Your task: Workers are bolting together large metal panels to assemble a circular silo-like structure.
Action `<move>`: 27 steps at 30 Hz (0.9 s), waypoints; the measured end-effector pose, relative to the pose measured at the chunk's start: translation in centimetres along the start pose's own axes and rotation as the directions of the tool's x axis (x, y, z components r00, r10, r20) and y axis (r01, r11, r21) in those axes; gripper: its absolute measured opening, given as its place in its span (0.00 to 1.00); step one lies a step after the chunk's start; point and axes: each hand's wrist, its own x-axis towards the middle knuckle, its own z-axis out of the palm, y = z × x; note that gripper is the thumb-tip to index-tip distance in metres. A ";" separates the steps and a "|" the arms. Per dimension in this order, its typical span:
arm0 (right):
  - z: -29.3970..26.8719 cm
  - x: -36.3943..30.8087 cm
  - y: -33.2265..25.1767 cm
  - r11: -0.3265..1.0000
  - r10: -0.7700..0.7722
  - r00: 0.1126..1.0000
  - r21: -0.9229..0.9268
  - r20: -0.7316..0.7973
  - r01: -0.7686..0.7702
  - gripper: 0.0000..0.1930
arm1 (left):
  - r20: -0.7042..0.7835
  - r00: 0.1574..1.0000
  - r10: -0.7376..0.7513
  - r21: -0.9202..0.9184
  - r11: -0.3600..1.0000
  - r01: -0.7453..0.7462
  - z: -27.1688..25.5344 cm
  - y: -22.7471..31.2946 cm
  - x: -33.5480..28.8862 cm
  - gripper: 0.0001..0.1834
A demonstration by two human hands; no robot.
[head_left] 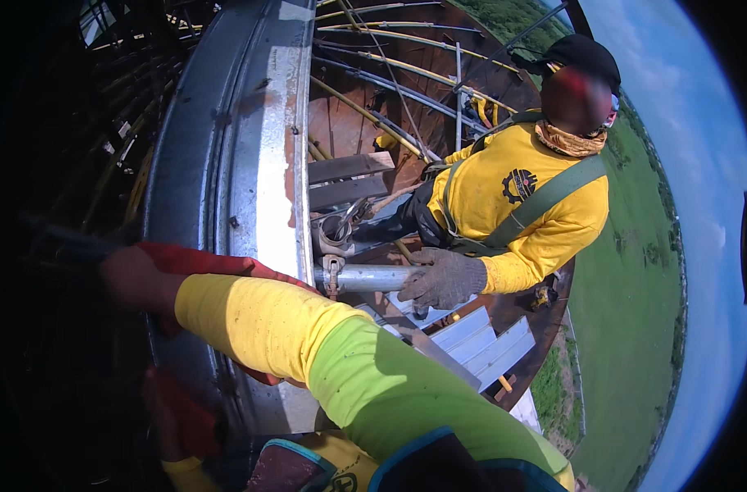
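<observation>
My right arm, in a yellow and green sleeve, stretches left across a curved metal beam (263, 164). At its end my right hand (131, 277) is smeared by motion and looks closed on a long dark object (66, 243), too blurred to name. Red cloth (197, 261) lies along that wrist and under the forearm. My left hand (164, 418) is low at the left in deep shadow, beside more red cloth (189, 402); its fingers do not show clearly. Across the beam, a co-worker's gloved hand (443, 279) rests on a steel pipe (365, 278) joined by a clamp (332, 275).
The co-worker (545, 189), in a yellow shirt and green harness, stands close on the right. Behind are planks (349, 168), yellow and grey tubes (390, 61) and a rusty curved wall. Metal panels (484, 340) lie below the pipe. Far down beyond the edge is a green field (619, 328).
</observation>
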 end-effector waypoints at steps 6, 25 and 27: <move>-1.3 -0.4 -0.4 1.000 0.018 1.000 -0.006 0.022 -0.018 0.10 | -0.042 0.992 0.123 0.227 0.968 -0.110 4.2 7.3 -4.9 0.30; -0.7 -0.5 0.4 1.000 0.010 1.000 -0.008 -0.016 -0.010 0.11 | -0.079 0.986 0.149 0.156 0.978 -0.136 4.7 5.9 -3.8 0.27; -0.3 -0.6 0.5 1.000 0.011 0.999 -0.002 -0.037 -0.011 0.11 | -0.086 0.992 0.097 0.077 0.993 -0.091 5.2 6.7 -4.9 0.27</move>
